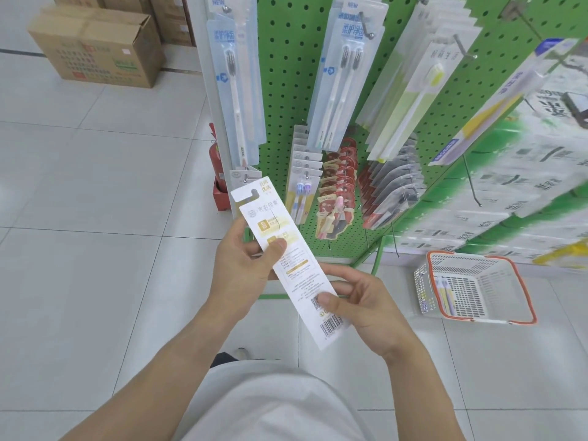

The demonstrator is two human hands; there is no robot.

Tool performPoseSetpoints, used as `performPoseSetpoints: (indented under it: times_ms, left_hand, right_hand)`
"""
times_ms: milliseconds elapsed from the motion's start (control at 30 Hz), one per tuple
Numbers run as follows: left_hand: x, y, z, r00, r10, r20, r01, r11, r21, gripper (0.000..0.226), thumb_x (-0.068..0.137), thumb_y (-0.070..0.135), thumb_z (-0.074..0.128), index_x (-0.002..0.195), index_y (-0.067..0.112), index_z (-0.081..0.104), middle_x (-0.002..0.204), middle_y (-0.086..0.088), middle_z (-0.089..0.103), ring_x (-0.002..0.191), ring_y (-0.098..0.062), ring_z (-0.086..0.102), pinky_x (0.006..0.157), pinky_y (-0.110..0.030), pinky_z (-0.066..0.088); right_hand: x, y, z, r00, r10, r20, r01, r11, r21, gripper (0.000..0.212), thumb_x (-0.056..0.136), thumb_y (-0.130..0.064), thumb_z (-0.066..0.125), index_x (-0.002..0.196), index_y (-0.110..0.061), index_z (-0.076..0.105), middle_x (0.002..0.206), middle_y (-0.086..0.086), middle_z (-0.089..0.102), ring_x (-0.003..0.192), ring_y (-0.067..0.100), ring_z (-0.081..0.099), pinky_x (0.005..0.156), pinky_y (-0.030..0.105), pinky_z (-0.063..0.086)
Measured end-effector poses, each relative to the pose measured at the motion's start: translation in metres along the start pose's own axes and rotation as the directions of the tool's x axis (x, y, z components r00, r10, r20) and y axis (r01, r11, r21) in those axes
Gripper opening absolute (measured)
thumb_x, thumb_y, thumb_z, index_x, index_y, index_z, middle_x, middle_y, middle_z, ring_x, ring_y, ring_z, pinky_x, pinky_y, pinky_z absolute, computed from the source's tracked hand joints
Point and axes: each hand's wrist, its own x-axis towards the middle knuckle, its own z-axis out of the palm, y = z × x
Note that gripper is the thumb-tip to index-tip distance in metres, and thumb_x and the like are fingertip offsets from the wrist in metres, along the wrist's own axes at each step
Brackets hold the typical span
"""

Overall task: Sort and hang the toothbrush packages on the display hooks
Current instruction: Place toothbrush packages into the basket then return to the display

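I hold a long white toothbrush package [296,275] with gold labels and a barcode, its printed back toward me, tilted with the hang slot at the upper left. My left hand [245,268] grips its upper half, thumb on a gold label. My right hand [359,300] pinches the lower half near the QR code. A second white package [251,192] lies behind it, offset to the upper left. The green pegboard [286,90] ahead carries hooks with blue-white packages [235,90], a two-brush pack [343,78] and yellow-green packs [410,100].
A white basket with orange rim [483,259] stands on the floor at right, holding a couple of packages. Lower hooks hold small kids' brush packs [302,192] and red packs [337,192]. Cardboard boxes [95,46] sit at upper left; a red fire extinguisher [216,167] stands beside the rack.
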Motion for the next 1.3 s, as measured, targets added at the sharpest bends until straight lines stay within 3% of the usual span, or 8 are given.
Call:
performPoseSetpoints:
  times_ms: [133,300,400,567,900,1033,1133,1300]
  left_hand:
    - [-0.003,-0.007,0.004,0.994,-0.097,0.052,0.098,0.995,-0.016,0.066,0.09,0.002,0.072,0.142,0.029,0.04,0.097,0.004,0.079,0.087,-0.017,0.077,0.063,-0.035,0.062]
    - [-0.007,-0.012,0.005,0.983,-0.172,0.068,0.172,0.985,0.005,0.021,0.095,0.006,0.067,0.116,0.006,0.065,0.087,-0.004,0.079,0.077,-0.024,0.077,0.056,-0.032,0.06]
    - [-0.008,-0.014,0.006,0.983,-0.178,0.041,0.179,0.984,-0.022,0.017,0.095,0.005,0.066,0.112,0.007,0.066,0.089,-0.005,0.079,0.08,-0.024,0.077,0.058,-0.034,0.062]
    - [-0.007,-0.013,0.014,0.979,-0.185,0.083,0.186,0.983,-0.004,0.015,0.095,0.005,0.065,0.109,0.011,0.066,0.087,-0.003,0.079,0.079,-0.021,0.077,0.057,-0.031,0.061]
    - [-0.013,-0.028,0.054,0.962,-0.219,0.164,0.203,0.973,0.108,0.01,0.095,0.007,0.066,0.105,0.009,0.067,0.088,-0.003,0.079,0.081,-0.02,0.077,0.061,-0.029,0.061]
    - [-0.017,-0.043,0.09,0.928,-0.28,0.245,0.238,0.953,0.188,0.014,0.094,0.005,0.067,0.108,0.005,0.067,0.09,-0.006,0.079,0.082,-0.021,0.077,0.064,-0.03,0.062]
    - [-0.022,-0.052,0.126,0.886,-0.324,0.331,0.241,0.933,0.269,0.015,0.095,0.005,0.066,0.11,0.006,0.068,0.092,-0.005,0.079,0.084,-0.021,0.077,0.071,-0.036,0.064]
    - [-0.033,-0.073,0.193,0.879,-0.376,0.294,0.294,0.912,0.286,0.039,0.089,0.011,0.075,0.123,0.011,0.056,0.106,-0.006,0.076,0.087,-0.01,0.075,0.085,-0.039,0.061]
  right_hand:
    - [0.002,0.0,0.0,0.999,-0.031,-0.044,0.03,0.999,-0.023,0.046,0.082,-0.001,0.072,0.126,-0.013,0.067,0.109,0.016,0.076,0.09,0.026,0.075,0.078,0.032,0.058]
    - [-0.001,0.003,-0.008,0.998,-0.038,-0.051,0.04,0.998,0.042,0.033,0.089,-0.016,0.075,0.122,-0.016,0.072,0.109,0.017,0.076,0.088,0.026,0.073,0.072,0.033,0.057]
    - [-0.005,0.003,-0.023,1.0,-0.011,-0.003,0.011,0.997,0.076,0.052,0.072,-0.034,0.089,0.118,-0.017,0.074,0.112,0.018,0.075,0.086,0.027,0.073,0.07,0.035,0.059]
    - [-0.013,0.009,-0.036,0.999,-0.036,-0.016,0.036,0.999,0.016,0.041,0.079,0.0,0.078,0.116,-0.017,0.074,0.111,0.018,0.075,0.089,0.027,0.074,0.07,0.033,0.059]
    - [-0.038,0.027,-0.07,0.99,0.013,-0.143,-0.012,1.0,0.012,0.04,0.083,0.006,0.073,0.121,-0.006,0.066,0.108,0.017,0.076,0.084,0.027,0.074,0.071,0.036,0.059]
    - [-0.059,0.037,-0.101,0.975,0.085,-0.204,-0.086,0.996,0.003,0.038,0.072,-0.002,0.079,0.107,-0.002,0.064,0.103,0.016,0.073,0.082,0.033,0.071,0.074,0.046,0.059]
    - [-0.08,0.04,-0.125,0.968,0.143,-0.205,-0.15,0.988,-0.021,0.033,0.071,0.002,0.079,0.095,-0.004,0.057,0.097,0.011,0.073,0.077,0.03,0.07,0.065,0.034,0.056]
    - [-0.111,0.047,-0.175,0.926,0.09,-0.367,-0.115,0.992,-0.048,0.028,0.081,0.011,0.076,0.094,-0.002,0.055,0.098,0.019,0.076,0.084,0.035,0.072,0.076,0.041,0.056]
